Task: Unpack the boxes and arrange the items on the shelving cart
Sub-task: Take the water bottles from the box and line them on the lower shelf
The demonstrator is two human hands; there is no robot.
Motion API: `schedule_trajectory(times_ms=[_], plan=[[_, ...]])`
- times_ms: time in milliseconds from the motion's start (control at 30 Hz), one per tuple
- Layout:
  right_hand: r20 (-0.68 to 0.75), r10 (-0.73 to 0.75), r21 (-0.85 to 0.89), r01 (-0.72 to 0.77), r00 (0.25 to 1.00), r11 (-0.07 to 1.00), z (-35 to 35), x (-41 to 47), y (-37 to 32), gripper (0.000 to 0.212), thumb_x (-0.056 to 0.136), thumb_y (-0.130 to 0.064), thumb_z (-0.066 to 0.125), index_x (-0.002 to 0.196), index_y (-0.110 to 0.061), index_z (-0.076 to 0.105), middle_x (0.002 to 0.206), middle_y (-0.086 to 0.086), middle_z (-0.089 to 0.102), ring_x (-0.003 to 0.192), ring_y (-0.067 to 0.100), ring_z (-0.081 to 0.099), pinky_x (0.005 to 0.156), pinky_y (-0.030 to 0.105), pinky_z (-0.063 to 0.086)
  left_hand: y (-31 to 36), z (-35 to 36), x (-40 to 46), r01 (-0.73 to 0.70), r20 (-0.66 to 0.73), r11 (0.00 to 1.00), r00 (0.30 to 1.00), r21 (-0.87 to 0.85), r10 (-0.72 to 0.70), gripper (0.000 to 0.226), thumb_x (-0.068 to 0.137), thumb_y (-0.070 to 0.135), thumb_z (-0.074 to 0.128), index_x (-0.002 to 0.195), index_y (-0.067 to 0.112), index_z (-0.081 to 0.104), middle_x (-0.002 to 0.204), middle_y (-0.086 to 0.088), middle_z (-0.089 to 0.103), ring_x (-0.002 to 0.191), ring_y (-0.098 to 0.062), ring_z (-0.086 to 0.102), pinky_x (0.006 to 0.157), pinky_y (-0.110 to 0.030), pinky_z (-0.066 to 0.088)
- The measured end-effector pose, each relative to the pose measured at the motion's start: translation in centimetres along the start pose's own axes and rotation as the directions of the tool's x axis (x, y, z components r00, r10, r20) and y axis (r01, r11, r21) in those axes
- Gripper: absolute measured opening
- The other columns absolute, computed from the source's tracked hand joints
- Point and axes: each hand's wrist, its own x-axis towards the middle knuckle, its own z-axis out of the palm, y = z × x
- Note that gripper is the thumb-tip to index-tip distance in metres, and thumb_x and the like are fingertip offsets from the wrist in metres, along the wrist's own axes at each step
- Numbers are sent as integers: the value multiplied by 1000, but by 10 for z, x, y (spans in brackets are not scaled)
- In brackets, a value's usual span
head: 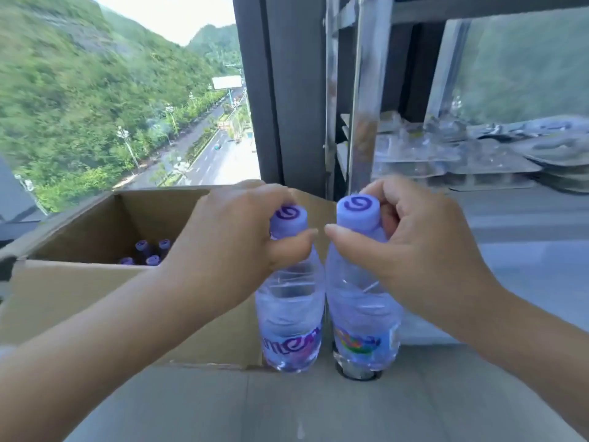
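Note:
I hold two clear water bottles with purple caps side by side in front of me. My left hand [236,231] grips the neck of the left bottle [291,317], and my right hand [411,240] grips the neck of the right bottle [363,317]. Both bottles hang upright, just right of an open cardboard box [95,282]. Several more purple-capped bottles [148,252] stand deep inside that box. The shelving cart [360,90] with its metal uprights rises behind my right hand; its grey shelf [526,224] stretches to the right.
Clear plastic packages [452,154] and stacked flat items lie at the back of the cart shelf. A large window on the left looks out over green hills and a road. A dark window frame pillar [280,90] stands between window and cart. Grey floor lies below.

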Motion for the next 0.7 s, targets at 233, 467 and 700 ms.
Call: schedule_trajectory(times_ms=[233,467,700], plan=[[6,148,-69,-147,989,987,-45,-72,73,31,67,-40,71,72,-15,54,71,-20,51,59,0,47,54,8,33,61,84,-19,-108,148,994,983,-22,110,46,71,58,48,69,14,61,61,5,56,48,-20,54,39,-27,38],[-75,213,-57,-217,974,974,-68,-83,123,28,72,-23,78,73,-14,52,56,-12,43,58,0,45,54,10,33,103,140,-18,30,142,998,990,-49,-23,46,88,51,46,117,16,49,110,1,49,96,-20,53,70,-27,40],[-208,219,22,-219,953,975,-64,-69,166,31,73,-21,79,75,-16,48,58,-15,39,57,-2,43,56,8,32,117,192,-4,156,-81,981,983,-113,-165,50,85,46,44,104,1,57,97,-14,55,83,-29,58,63,-23,38]])
